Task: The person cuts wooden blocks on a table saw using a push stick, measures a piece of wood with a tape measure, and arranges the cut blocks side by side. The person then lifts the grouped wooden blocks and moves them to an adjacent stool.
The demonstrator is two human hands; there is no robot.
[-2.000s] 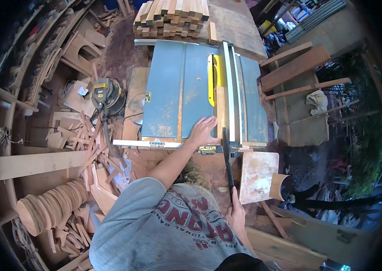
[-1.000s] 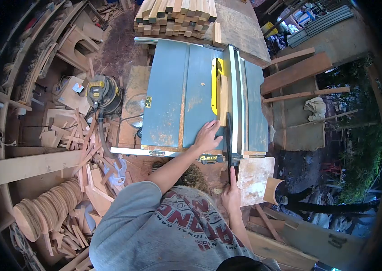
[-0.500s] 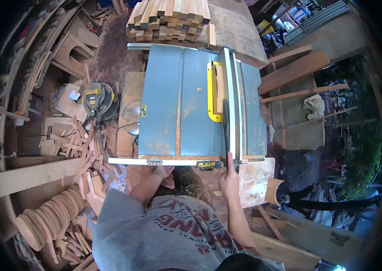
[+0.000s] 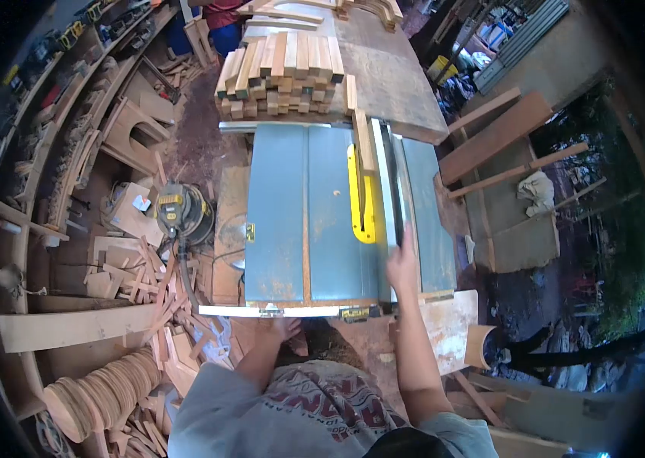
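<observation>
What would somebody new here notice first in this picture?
The big blue table in the middle, with its bright yellow plate. Just beyond it, a high pile of wooden bars. Then the right hand, holding a long dark stick beside the table's pale rail.

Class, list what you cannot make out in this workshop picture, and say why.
All in the head view:
- Left hand: too blurred to tell its fingers' pose.
- Right hand: its fingers' wrap around the dark stick, lost in blur.
- Person beyond the timber stack: cut off by the top edge.
- Rail label: too small to read.
</observation>
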